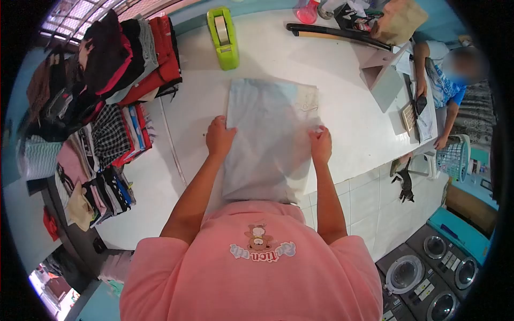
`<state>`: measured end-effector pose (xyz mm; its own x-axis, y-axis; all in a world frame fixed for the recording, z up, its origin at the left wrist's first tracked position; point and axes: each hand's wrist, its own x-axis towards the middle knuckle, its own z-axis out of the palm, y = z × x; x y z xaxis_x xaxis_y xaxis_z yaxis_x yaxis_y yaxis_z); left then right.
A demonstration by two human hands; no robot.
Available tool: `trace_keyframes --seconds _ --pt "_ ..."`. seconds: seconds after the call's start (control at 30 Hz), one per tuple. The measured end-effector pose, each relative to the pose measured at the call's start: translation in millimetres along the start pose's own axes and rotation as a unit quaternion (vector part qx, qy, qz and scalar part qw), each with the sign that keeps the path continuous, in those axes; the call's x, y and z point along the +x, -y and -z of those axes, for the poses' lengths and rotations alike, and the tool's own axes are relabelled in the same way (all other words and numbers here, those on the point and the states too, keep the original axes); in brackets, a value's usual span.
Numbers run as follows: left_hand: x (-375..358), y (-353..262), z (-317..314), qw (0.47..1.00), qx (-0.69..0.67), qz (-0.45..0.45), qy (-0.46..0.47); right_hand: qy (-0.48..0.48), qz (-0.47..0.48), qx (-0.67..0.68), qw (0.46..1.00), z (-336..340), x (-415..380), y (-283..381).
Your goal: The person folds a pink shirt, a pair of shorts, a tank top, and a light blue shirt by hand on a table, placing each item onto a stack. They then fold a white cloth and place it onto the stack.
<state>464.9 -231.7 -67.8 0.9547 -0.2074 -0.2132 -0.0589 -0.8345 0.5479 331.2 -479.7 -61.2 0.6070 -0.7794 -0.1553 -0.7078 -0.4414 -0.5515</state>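
A pale blue-grey folded item in clear plastic lies flat on the white table, its near end against the pink shirt. At its left edge is my left hand, fingers curled round the side. My right hand pinches the plastic at the right edge, with a bit of it bunched between thumb and fingers. A beige patterned part shows at the item's far right corner.
Stacks of folded clothes stand at the left. Beyond the package is a green tape dispenser. A black tube and a grey stand are at the back right. Another person leans at the right end; a cat is on the floor.
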Motion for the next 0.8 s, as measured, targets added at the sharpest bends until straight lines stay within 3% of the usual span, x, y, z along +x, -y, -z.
trace_keyframes --seconds 0.03,0.1,0.17,0.2,0.23,0.27,0.3,0.33,0.37,0.43,0.5,0.63,0.7,0.77,0.8 --pt "-1.3 -0.2 0.6 0.997 -0.042 0.038 0.06 0.04 -0.033 -0.004 0.999 -2.2 -5.5 -0.8" --pt "1.2 3.5 0.6 0.997 -0.041 0.026 0.06 0.072 0.013 -0.022 0.997 -16.4 4.0 -25.2" --pt "10.8 12.6 -4.0 0.998 -0.04 0.01 0.057 0.109 -0.039 0.136 0.984 -15.5 8.1 -25.1" --pt "14.1 16.6 -2.3 0.957 -0.249 0.088 0.118 0.108 -0.035 0.14 0.984 -10.8 8.7 -22.0" --pt "17.4 20.4 -1.4 0.863 -0.446 0.16 0.175 0.152 -0.094 0.309 0.934 -5.0 9.3 -19.8" --pt "21.1 22.3 -2.7 0.864 -0.447 0.157 0.171 0.193 -0.149 0.465 0.851 -0.9 9.7 -16.7" --pt "22.0 16.4 1.2 0.832 -0.488 0.191 0.179 0.193 -0.146 0.467 0.851 0.7 10.4 -12.5" --pt "24.4 8.8 7.7 0.797 -0.529 0.223 0.188 0.2 -0.168 0.53 0.807 2.2 14.3 -6.1" --pt "30.0 0.8 16.4 0.798 -0.531 0.217 0.185 0.206 -0.187 0.59 0.758 4.7 20.7 1.5" --pt "43.1 -20.3 42.9 0.878 -0.451 0.12 0.111 0.206 -0.135 0.587 0.772 27.0 32.9 31.7" --pt "56.3 -46.5 86.5 0.856 -0.499 0.017 0.136 0.227 -0.051 0.584 0.778 57.6 49.3 63.1" --pt "51.8 -88.6 160.7 0.871 -0.466 -0.087 0.131 0.263 0.113 0.585 0.759 120.3 61.2 108.3" --pt "37.9 -93.7 174.4 0.872 -0.458 -0.148 0.089 0.25 0.12 0.564 0.777 141.2 45.2 122.8" --pt "26.1 -79.7 169.3 0.882 -0.439 -0.154 0.072 0.238 0.123 0.543 0.796 143.2 27.6 118.8" --pt "19.6 -70.0 162.9 0.892 -0.42 -0.159 0.055 0.224 0.121 0.493 0.832 137.4 19.2 109.2"
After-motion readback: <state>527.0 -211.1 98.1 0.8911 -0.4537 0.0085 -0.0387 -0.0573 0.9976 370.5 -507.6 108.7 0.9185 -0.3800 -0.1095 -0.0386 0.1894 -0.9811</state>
